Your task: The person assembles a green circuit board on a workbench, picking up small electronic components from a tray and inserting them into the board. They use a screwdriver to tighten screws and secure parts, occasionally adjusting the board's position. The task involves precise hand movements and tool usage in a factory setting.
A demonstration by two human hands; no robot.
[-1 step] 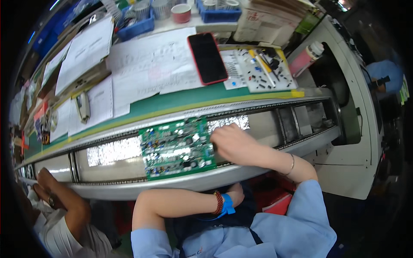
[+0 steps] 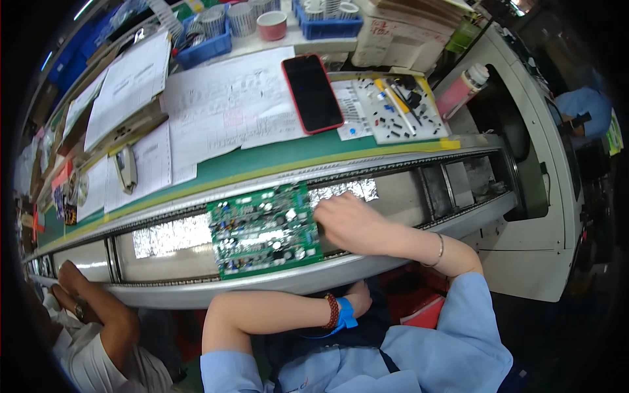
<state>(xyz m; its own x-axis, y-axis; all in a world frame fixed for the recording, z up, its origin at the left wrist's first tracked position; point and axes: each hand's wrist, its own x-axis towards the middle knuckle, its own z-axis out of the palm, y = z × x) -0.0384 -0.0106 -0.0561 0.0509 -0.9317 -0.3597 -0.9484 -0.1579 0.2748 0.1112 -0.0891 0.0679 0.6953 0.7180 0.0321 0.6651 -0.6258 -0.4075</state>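
Note:
A green circuit board (image 2: 262,229) crowded with small components lies across the two rails of a conveyor (image 2: 386,252). At its right edge is my right hand (image 2: 347,223), fingers curled closed against the board; the fingertips are partly hidden. My left hand (image 2: 359,299) rests low near my lap, just below the conveyor's near rail, with a blue wrist strap (image 2: 347,313) and a red beaded bracelet (image 2: 331,310) on its wrist. The left fingers are mostly hidden, and nothing shows in that hand.
Beyond the conveyor lie a red-edged phone (image 2: 312,93), printed papers (image 2: 223,98) and a tray of small parts with pens (image 2: 406,108). A stapler (image 2: 124,170) is farther left. A white machine (image 2: 537,242) stands at right. Another person's arm (image 2: 105,295) rests at the lower left.
The circuit board and my right hand at its edge have shifted slightly left. The view itself has moved a little; my left hand stays where it was.

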